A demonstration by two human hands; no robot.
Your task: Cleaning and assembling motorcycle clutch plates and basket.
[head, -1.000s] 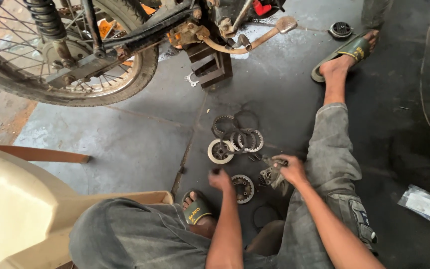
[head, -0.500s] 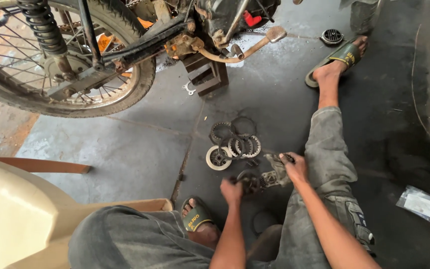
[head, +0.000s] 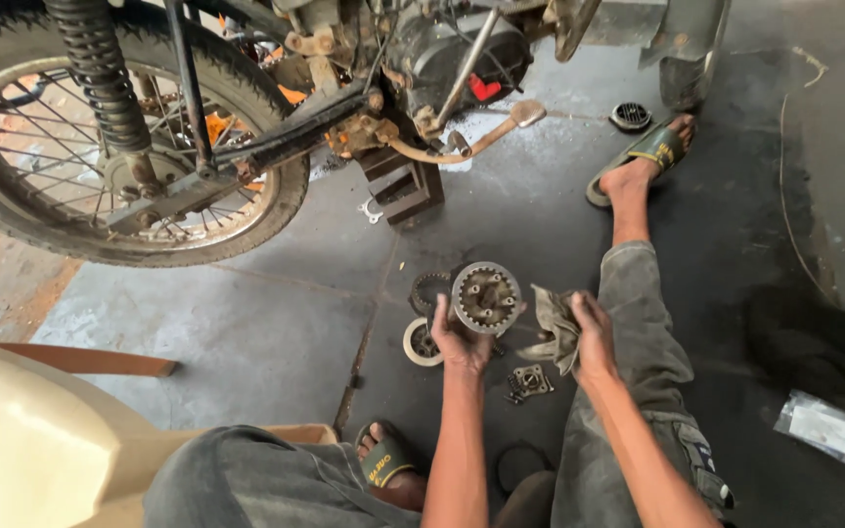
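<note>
The left hand (head: 462, 344) is now lifting the toothed clutch hub (head: 486, 297) clear of the concrete floor (head: 276, 342), where half a second ago both hands were down among the clutch plates (head: 426, 315). That is putting the hub up in the air, face toward the camera, ready for wiping. Fingers are curling closed around its lower rim. The right hand (head: 591, 334) is clenching a grimy rag (head: 554, 327) just beside the hub, with the motorcycle's rear wheel (head: 100, 147) standing behind.
</note>
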